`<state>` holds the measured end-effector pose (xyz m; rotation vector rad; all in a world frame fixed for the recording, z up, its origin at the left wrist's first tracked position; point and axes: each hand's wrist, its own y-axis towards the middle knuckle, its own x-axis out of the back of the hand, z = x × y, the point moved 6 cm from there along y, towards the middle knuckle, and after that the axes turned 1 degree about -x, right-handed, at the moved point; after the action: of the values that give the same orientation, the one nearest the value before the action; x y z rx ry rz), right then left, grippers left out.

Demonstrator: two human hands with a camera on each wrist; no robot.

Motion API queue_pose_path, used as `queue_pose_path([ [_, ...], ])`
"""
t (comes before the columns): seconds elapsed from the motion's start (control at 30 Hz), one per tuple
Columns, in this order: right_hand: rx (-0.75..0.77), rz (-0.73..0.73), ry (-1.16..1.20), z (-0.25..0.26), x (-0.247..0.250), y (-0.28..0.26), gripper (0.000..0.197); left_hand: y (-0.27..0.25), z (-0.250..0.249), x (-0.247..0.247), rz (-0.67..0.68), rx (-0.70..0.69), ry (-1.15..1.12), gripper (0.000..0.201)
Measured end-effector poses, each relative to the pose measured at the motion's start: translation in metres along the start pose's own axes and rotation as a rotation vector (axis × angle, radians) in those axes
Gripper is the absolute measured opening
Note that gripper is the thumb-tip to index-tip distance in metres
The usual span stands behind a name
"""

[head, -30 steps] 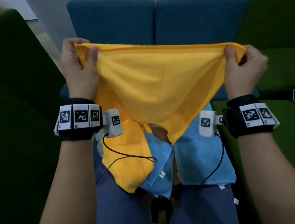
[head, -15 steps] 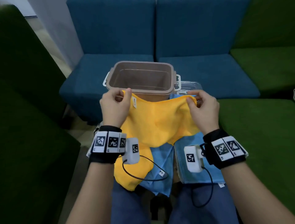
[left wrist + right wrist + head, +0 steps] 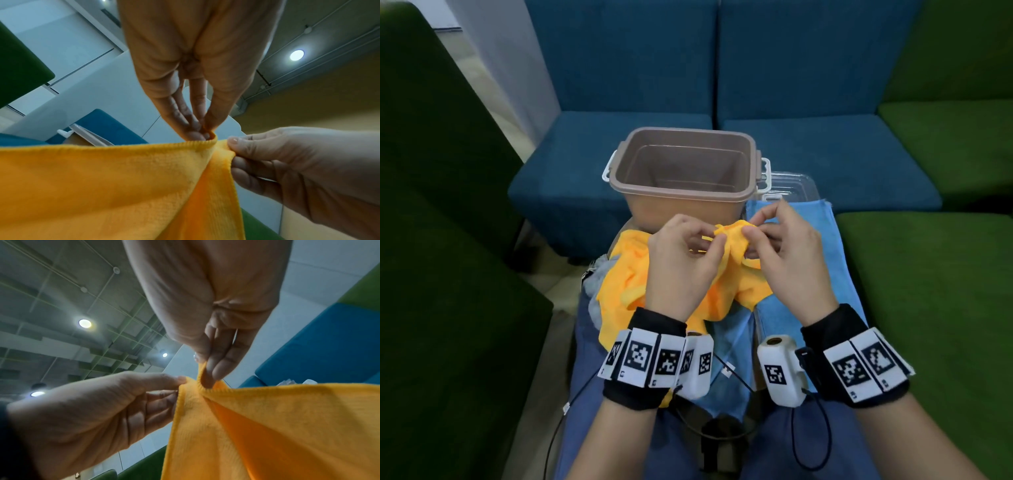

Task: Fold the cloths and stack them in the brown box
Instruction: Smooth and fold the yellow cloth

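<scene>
The yellow cloth (image 3: 736, 240) hangs doubled over my lap, its two top corners brought together just in front of the brown box (image 3: 678, 192). My left hand (image 3: 717, 241) pinches one corner and my right hand (image 3: 748, 233) pinches the other, fingertips almost touching. In the left wrist view my left hand (image 3: 205, 134) nips the hemmed edge of the yellow cloth (image 3: 102, 178). The right wrist view has my right hand (image 3: 207, 369) pinching the yellow cloth (image 3: 267, 418) at its corner. The box stands open with nothing inside.
A second yellow cloth (image 3: 619, 287), a grey cloth (image 3: 594, 294) and blue cloths (image 3: 808, 222) lie on my lap. A clear lid (image 3: 791, 185) sits right of the box. Blue seats (image 3: 571, 164) are behind, green seats (image 3: 928, 291) at the sides.
Both hands came down from a wide, raised spread and moved together, bringing the yellow cloth's top corners to meet in front of the box.
</scene>
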<state>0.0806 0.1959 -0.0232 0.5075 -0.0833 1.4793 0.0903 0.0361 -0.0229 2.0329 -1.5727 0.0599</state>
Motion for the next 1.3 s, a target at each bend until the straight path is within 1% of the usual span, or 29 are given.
queue_pose_path([
  [0.07,-0.018,-0.031,-0.001,0.0,0.001,-0.001,0.01,-0.001,-0.005,0.0,0.003,-0.013,0.007,0.006],
  [0.13,0.0,-0.045,-0.031,0.003,0.001,-0.002,0.008,-0.003,-0.008,0.0,0.003,-0.015,0.006,0.007],
  [0.33,0.003,-0.06,-0.051,0.008,0.0,-0.007,0.006,-0.008,-0.013,-0.003,-0.026,-0.009,-0.004,0.006],
  [0.4,-0.001,-0.073,-0.05,0.01,0.001,-0.007,0.006,-0.009,-0.016,-0.005,-0.028,-0.041,0.02,0.006],
  [0.5,-0.024,-0.092,-0.034,0.008,0.001,-0.008,0.007,-0.01,-0.022,-0.01,-0.016,-0.128,0.108,0.011],
  [0.57,-0.049,-0.104,-0.01,0.005,0.001,-0.009,0.008,-0.009,-0.024,-0.013,-0.012,-0.148,0.14,0.014],
  [0.67,-0.049,-0.087,0.006,0.004,-0.001,-0.013,0.009,-0.008,-0.022,-0.016,-0.016,-0.129,0.139,0.017],
  [0.77,-0.063,-0.056,0.067,0.004,-0.002,-0.015,0.004,-0.009,-0.02,-0.019,0.014,-0.122,0.146,0.016],
  [0.8,-0.068,-0.05,0.084,0.002,-0.002,-0.015,0.006,-0.01,-0.021,-0.02,0.031,-0.122,0.144,0.016],
  [0.9,-0.052,-0.035,0.035,-0.004,-0.003,-0.012,0.012,-0.012,-0.023,-0.025,0.098,-0.116,0.13,0.022],
  [0.93,-0.045,-0.03,0.005,-0.006,-0.003,-0.011,0.012,-0.012,-0.022,-0.026,0.104,-0.099,0.121,0.021],
  [1.03,-0.038,-0.007,-0.064,-0.009,-0.001,-0.006,0.012,-0.006,-0.014,-0.021,0.034,-0.048,0.111,0.014],
  [1.07,-0.027,0.006,-0.07,-0.006,0.001,-0.004,0.011,-0.001,-0.011,-0.02,0.05,-0.049,0.115,0.015],
  [1.1,-0.008,0.022,-0.064,-0.001,0.004,-0.002,0.011,0.003,-0.009,-0.022,0.111,-0.066,0.13,0.02],
  [1.17,0.04,0.031,0.003,0.013,0.012,0.006,0.01,0.011,-0.004,-0.027,0.297,-0.103,0.242,0.031],
  [1.2,0.07,0.012,0.049,0.021,0.02,0.01,0.01,0.015,-0.001,-0.026,0.371,-0.1,0.307,0.032],
  [1.23,0.108,-0.019,0.086,0.029,0.029,0.015,0.011,0.021,0.004,-0.024,0.412,-0.083,0.348,0.028],
  [1.3,0.201,-0.098,0.121,0.046,0.048,0.024,0.015,0.033,0.015,-0.014,0.443,-0.03,0.385,0.016],
])
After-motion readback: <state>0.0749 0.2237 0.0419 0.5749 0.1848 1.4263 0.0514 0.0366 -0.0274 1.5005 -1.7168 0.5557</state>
